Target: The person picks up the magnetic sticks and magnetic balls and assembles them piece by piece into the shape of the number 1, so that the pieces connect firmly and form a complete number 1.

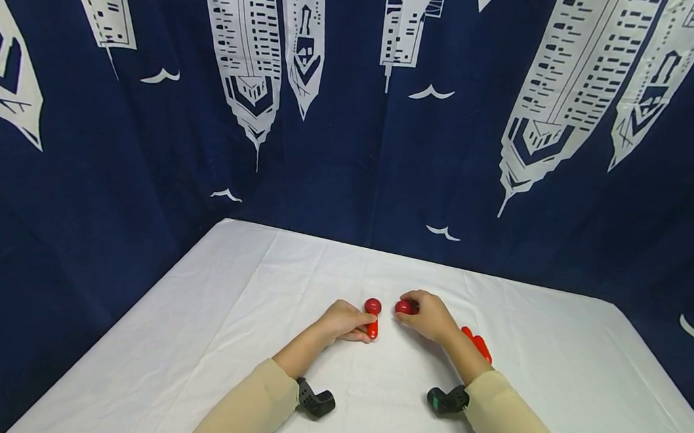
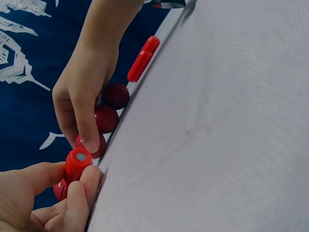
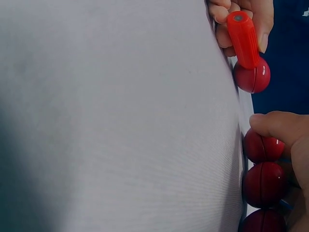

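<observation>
My left hand (image 1: 345, 320) pinches a short red rod (image 1: 373, 329) between thumb and fingers. A metal dot shows in the rod's near end (image 2: 81, 156). At its far end the rod touches a red ball (image 1: 372, 305) (image 3: 252, 76). A little to the right, my right hand (image 1: 427, 314) has thumb and fingers around another red ball (image 1: 404, 306) (image 3: 263, 146). In the right wrist view, a second ball (image 3: 265, 184) and a third ball (image 3: 263, 223) line up beside it, under the right hand. A dark seam runs around each ball.
More red rods (image 1: 476, 343) (image 2: 143, 59) lie on the white tablecloth (image 1: 293, 273) just right of the right hand, partly behind the forearm. A dark blue curtain (image 1: 337, 188) with white buildings hangs beyond the table's far edge. Black wrist cameras (image 1: 316, 401) hang under the sleeves.
</observation>
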Demonstrator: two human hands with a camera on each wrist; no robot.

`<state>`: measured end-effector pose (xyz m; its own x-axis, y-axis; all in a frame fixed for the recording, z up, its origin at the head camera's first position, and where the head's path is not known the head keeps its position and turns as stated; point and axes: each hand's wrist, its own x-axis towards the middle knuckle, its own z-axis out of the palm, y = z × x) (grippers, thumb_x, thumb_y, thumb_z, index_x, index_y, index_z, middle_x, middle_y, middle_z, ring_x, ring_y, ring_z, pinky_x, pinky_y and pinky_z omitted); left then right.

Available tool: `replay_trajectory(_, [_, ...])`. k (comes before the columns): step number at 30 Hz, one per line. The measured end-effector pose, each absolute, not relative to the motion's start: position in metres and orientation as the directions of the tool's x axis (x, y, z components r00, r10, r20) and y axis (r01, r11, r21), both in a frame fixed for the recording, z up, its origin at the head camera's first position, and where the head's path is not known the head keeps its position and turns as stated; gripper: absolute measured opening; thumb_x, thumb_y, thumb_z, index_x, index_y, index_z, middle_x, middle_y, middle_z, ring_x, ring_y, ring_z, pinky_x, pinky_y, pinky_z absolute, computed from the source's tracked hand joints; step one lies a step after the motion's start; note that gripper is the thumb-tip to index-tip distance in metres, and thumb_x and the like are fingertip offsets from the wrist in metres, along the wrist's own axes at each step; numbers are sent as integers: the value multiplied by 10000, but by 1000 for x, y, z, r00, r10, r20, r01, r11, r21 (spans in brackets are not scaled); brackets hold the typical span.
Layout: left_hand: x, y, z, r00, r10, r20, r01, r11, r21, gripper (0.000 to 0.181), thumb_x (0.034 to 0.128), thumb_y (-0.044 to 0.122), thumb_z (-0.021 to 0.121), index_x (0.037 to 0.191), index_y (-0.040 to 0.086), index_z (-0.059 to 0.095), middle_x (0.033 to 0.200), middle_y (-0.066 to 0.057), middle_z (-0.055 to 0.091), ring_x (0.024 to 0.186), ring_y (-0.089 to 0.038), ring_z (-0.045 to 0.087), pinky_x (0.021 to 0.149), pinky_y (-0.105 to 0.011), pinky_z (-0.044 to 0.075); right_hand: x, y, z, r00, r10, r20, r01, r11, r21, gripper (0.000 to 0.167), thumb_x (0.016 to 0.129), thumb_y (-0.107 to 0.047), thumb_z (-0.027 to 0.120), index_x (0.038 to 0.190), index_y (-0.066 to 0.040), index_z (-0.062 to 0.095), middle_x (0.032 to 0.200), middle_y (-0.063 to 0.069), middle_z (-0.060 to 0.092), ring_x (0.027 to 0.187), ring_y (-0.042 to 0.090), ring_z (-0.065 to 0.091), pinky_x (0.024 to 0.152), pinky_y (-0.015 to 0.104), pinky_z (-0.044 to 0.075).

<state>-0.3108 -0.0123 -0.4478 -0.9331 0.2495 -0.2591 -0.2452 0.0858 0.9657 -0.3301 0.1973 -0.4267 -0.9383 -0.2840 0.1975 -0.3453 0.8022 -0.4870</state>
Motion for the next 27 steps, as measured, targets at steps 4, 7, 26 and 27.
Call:
replay_trajectory(4, [-311, -12, -448, -935, 245, -257, -244, 81, 966, 232, 903, 145, 696, 799, -61, 670, 605, -57, 644, 495, -85, 626, 463, -128, 493, -329, 197, -426, -936, -270, 226, -350, 786, -509, 360, 822, -175, 768, 1103, 30, 675, 1044, 149, 670, 908, 268, 613, 846, 441, 530])
replay_trajectory(7, [-311, -12, -448, -935, 242, -260, -247, 83, 966, 232, 901, 145, 698, 793, -57, 669, 602, -58, 643, 494, -85, 625, 462, -127, 492, -328, 197, -426, -936, -254, 242, -347, 774, -529, 362, 827, -175, 767, 1110, 30, 673, 1041, 141, 672, 905, 271, 615, 835, 436, 537])
replay_trajectory(26, [-310, -13, -446, -932, 242, -269, -254, 94, 963, 240, 908, 159, 693, 803, -56, 665, 620, -65, 655, 510, -94, 638, 489, -133, 507, -321, 192, -417, -903, -218, 370, -408, 705, -579, 394, 816, -179, 787, 1136, 26, 683, 1023, 119, 692, 948, 309, 594, 842, 486, 508])
replay_trajectory(27, [-309, -13, -446, -933, 240, -269, -252, 97, 963, 241, 908, 160, 692, 804, -55, 666, 621, -64, 657, 510, -91, 638, 490, -132, 506, -320, 191, -417, -904, -216, 370, -406, 706, -580, 397, 815, -182, 788, 1138, 23, 684, 1032, 123, 692, 953, 314, 594, 843, 487, 509])
